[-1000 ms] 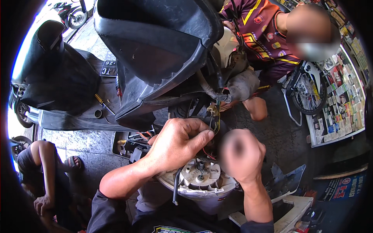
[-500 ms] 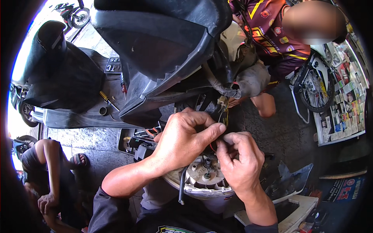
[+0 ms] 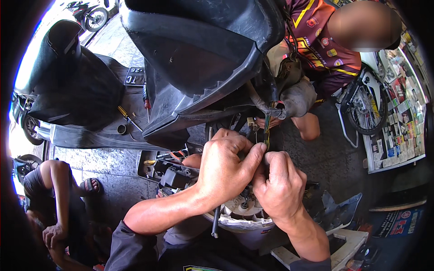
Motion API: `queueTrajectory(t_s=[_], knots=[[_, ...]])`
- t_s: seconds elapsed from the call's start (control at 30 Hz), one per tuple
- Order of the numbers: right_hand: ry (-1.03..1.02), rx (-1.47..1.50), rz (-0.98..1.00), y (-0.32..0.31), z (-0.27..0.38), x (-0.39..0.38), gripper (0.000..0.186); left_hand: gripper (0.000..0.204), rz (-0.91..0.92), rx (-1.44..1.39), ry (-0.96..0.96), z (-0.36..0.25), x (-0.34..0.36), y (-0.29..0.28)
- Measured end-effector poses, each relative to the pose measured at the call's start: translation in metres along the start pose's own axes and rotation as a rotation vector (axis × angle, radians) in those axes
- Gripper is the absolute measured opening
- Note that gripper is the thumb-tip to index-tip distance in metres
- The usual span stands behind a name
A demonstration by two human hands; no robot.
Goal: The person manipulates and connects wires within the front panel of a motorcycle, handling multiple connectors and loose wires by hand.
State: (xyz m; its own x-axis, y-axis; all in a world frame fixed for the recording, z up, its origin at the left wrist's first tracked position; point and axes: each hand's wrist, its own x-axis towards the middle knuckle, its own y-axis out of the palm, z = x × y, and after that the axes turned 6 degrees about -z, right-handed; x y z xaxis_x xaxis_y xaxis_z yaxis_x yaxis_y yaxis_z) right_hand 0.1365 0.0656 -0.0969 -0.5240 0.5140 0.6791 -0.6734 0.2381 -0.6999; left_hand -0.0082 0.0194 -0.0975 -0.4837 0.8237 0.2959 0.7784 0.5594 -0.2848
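Note:
A bundle of thin coloured wires (image 3: 267,125) comes down from the grey-wrapped harness (image 3: 275,111) under a black motorcycle body panel (image 3: 199,58). My left hand (image 3: 228,165) is closed, thumb and forefinger pinching the lower end of these wires. Close against it, my right hand (image 3: 282,185) is closed too, its thumb and fingertips at the same wires; the wire ends are hidden between the fingers. A pale connector (image 3: 250,122) hangs just beyond the left hand. Below both hands is a whitish headlight unit (image 3: 242,212), seen from its back.
Across from me crouches a person in a maroon shirt (image 3: 312,45), one hand near the harness. An open tray of tools and parts (image 3: 172,174) lies to the left. A screwdriver (image 3: 129,117) rests on the dark seat. Another person (image 3: 58,203) sits at far left.
The black panel and harness have shifted slightly right in view, and more of the coloured wires shows above my hands. Both hands stay close together, still pinching.

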Motion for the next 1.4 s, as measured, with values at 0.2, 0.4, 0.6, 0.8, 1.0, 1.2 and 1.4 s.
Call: queueTrajectory(t_s=[0.2,0.4,0.6,0.8,1.0,1.2,1.4], knots=[[0.162,0.329,0.193,-0.014,-0.010,0.011,0.016,0.016,0.137,-0.040,0.147,0.023,-0.003,-0.004],[0.403,0.631,0.484,-0.033,-0.025,0.020,0.012,0.016,0.235,-0.160,0.297,0.029,-0.005,-0.006],[0.703,0.957,0.597,-0.037,-0.033,0.026,0.009,0.019,0.302,-0.215,0.274,0.029,0.000,-0.009],[0.774,0.858,0.681,-0.037,-0.029,0.035,0.012,0.022,0.279,-0.278,0.254,0.041,0.000,-0.009],[0.867,0.942,0.492,-0.038,-0.020,0.029,0.015,0.024,0.229,-0.384,0.014,0.043,-0.002,-0.006],[0.720,0.735,0.543,-0.031,-0.014,0.020,0.013,0.021,0.217,-0.323,0.068,0.044,-0.005,-0.008],[0.882,0.884,0.698,-0.037,-0.025,0.028,0.015,0.014,0.237,-0.245,0.345,0.042,-0.002,-0.010]])
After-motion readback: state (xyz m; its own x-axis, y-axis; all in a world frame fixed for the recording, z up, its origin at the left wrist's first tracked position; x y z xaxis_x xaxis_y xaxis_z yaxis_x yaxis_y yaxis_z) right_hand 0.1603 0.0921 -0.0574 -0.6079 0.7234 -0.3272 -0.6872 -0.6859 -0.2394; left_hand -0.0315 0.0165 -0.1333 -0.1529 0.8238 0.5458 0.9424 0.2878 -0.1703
